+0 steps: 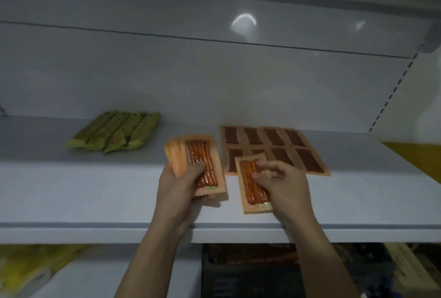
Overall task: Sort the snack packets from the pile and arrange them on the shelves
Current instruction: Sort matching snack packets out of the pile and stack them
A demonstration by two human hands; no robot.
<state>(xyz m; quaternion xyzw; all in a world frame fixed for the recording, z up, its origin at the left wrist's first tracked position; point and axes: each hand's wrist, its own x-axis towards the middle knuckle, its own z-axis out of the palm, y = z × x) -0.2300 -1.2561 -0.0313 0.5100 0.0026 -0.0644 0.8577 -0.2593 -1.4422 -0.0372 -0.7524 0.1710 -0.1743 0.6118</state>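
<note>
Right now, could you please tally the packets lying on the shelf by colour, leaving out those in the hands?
Green packets: 4 visible, overlapping
Brown-filled packets: 8, two rows of 4
Total: 12
Left out: orange stack in left hand, orange packet in right hand

Left hand (188,178) gripping fanned orange packets (191,154); right hand (279,178) pinching one orange packet (253,185) on white shelf (95,190)

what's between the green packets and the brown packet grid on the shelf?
Head view: the orange packet stack gripped by the left hand; otherwise bare shelf from green packets to brown packet grid.
</note>
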